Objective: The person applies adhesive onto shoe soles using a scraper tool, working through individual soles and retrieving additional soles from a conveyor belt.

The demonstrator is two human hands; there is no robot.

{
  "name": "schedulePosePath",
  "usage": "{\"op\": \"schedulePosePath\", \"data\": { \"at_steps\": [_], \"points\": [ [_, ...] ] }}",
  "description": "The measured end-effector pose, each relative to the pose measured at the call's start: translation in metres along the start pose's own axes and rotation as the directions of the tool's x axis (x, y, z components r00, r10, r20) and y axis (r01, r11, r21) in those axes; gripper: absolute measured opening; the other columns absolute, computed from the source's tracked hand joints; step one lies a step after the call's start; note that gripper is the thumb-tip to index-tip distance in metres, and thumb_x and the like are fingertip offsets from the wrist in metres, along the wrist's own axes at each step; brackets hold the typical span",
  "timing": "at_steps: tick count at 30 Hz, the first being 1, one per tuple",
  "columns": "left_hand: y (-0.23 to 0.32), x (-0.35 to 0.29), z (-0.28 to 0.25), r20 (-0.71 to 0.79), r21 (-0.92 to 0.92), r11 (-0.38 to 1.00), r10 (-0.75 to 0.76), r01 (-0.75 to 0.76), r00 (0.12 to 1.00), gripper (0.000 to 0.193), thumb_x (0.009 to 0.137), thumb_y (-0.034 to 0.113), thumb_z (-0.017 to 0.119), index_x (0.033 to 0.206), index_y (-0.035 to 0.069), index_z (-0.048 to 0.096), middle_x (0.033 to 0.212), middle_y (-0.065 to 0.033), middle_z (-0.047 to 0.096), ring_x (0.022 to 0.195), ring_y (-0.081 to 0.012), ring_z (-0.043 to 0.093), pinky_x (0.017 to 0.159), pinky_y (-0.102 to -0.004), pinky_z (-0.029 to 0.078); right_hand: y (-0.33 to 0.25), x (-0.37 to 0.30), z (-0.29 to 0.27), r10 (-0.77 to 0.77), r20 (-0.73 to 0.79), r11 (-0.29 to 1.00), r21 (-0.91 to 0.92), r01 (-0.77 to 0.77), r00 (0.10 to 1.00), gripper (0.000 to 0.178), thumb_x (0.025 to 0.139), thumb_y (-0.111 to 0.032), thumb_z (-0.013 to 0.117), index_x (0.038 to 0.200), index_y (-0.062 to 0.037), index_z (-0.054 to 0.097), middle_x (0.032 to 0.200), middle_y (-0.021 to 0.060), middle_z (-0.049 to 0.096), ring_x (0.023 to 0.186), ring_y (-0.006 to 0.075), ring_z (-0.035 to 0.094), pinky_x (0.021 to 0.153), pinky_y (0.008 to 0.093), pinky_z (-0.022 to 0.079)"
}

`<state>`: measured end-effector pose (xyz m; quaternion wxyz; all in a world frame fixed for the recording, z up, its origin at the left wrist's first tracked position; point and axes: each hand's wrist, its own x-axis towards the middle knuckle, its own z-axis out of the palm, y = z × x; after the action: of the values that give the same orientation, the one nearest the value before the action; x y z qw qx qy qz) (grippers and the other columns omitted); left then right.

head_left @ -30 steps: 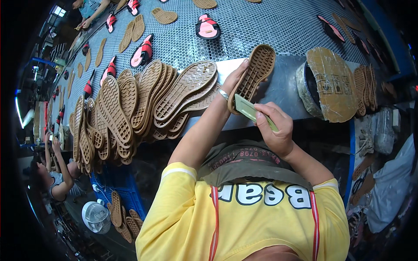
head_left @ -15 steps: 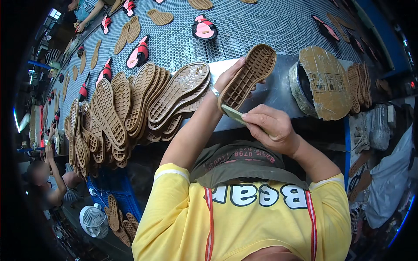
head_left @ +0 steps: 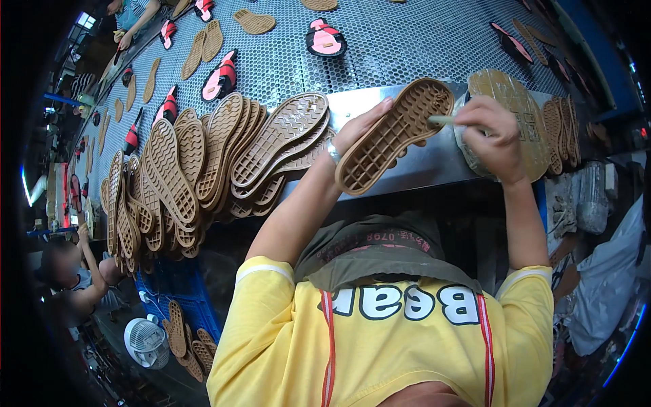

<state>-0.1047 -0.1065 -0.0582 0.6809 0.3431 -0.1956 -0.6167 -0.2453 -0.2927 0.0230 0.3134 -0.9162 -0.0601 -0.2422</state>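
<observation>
My left hand point(head_left: 357, 129) is closed around the edge of a brown shoe sole point(head_left: 393, 136), its gridded hollow side facing up, tilted in front of me. My right hand point(head_left: 495, 139) pinches a flat pale green brush-like tool point(head_left: 442, 119). Its tip is at the wider upper end of the sole, over the small cells there; bristles cannot be made out. Just beyond my right hand is a round container with a brown, tape-wrapped board point(head_left: 500, 85) on top, partly hidden by the hand.
A big pile of brown soles point(head_left: 224, 156) lies on the metal ledge to the left. More soles point(head_left: 559, 136) stand at right. Beyond, a mesh conveyor point(head_left: 285, 61) carries soles and pink-black sandals point(head_left: 326, 41). Lower left are a white fan point(head_left: 146, 342) and a blue crate point(head_left: 180, 292). Other people are at left.
My right hand has moved right and away, bringing the tool from the sole's near end to its upper end. The sole has shifted slightly right. Items on the conveyor have drifted right.
</observation>
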Motion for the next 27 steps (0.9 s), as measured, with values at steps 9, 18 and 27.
{"op": "schedulePosePath", "data": {
  "at_steps": [9, 18, 27],
  "points": [
    [-0.021, -0.022, 0.001, 0.046, -0.358, 0.933, -0.02, 0.035, 0.999, 0.064, 0.093, 0.054, 0.03, 0.133, 0.004, 0.038, 0.107, -0.0245, 0.058, 0.07, -0.0162, 0.061, 0.05, -0.0264, 0.054, 0.018, -0.017, -0.015, 0.265, -0.166, 0.917, 0.348, -0.195, 0.95, 0.018, 0.08, 0.007, 0.061, 0.096, 0.0021, 0.065, 0.091, 0.0062, 0.062, 0.085, 0.0126, 0.059, 0.074, 0.0217, 0.046],
    [-0.036, -0.031, 0.011, 0.087, -0.577, 0.816, 0.082, -0.017, 0.993, 0.066, 0.093, 0.052, 0.033, 0.138, 0.004, 0.029, 0.123, -0.0299, 0.045, 0.081, -0.0229, 0.06, 0.06, -0.0306, 0.057, 0.018, 0.002, -0.004, 0.143, -0.053, 0.949, 0.291, -0.122, 0.988, 0.014, 0.083, -0.002, 0.061, 0.096, 0.0006, 0.064, 0.083, 0.0063, 0.062, 0.08, 0.0145, 0.058, 0.067, 0.0271, 0.046],
    [-0.046, -0.032, 0.009, -0.028, -0.513, 0.852, 0.111, -0.11, 0.993, 0.067, 0.093, 0.054, 0.033, 0.137, 0.004, 0.032, 0.125, -0.0217, 0.049, 0.08, -0.0188, 0.06, 0.061, -0.03, 0.055, 0.002, -0.008, 0.025, 0.017, -0.271, 0.99, -0.133, -0.055, 0.962, 0.008, 0.08, 0.0, 0.059, 0.088, 0.0023, 0.059, 0.075, 0.0139, 0.059, 0.062, 0.0296, 0.059, 0.055, 0.034, 0.047]
  ]
}}
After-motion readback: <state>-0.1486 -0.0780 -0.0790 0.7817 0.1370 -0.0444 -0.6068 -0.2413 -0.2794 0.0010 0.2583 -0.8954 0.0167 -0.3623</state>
